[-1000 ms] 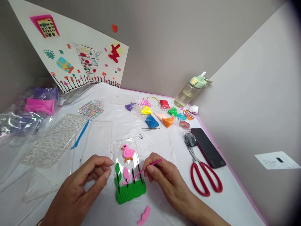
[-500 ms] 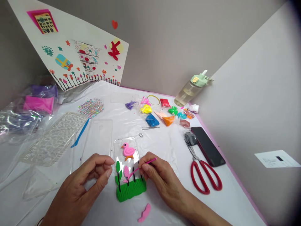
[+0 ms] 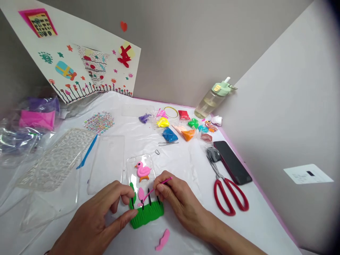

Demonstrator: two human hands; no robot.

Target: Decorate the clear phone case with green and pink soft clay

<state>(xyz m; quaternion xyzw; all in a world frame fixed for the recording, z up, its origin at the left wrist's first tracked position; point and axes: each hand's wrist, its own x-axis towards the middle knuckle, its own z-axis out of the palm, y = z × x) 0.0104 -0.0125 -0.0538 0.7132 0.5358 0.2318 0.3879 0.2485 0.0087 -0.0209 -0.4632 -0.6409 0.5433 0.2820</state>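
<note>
A clear phone case (image 3: 131,164) lies in front of me, with a pink clay duck (image 3: 143,171), black stems and a green clay grass strip (image 3: 148,215) on it. Between thumb and fingers, my right hand (image 3: 179,200) pinches a thin pink modelling tool (image 3: 167,180). The tool's tip is at the base of a pink clay leaf shape (image 3: 141,193). My left hand (image 3: 97,214) is at the case's left edge, thumb and index finger apart, partly covering the green leaves. Whether its fingertips press on the case, I cannot tell. A loose pink clay strip (image 3: 162,239) lies below the case.
Red-handled scissors (image 3: 231,196) and a phone (image 3: 232,163) lie to the right. Bagged clay (image 3: 170,135) and a water bottle (image 3: 209,102) stand farther back. On the left are clear cases (image 3: 107,159), a blue tool (image 3: 87,151) and rhinestones (image 3: 99,122).
My left hand has moved right and down onto the case's left edge, its thumb and index finger wider apart. The right hand keeps the tool at the pink leaf. The view has shifted slightly.
</note>
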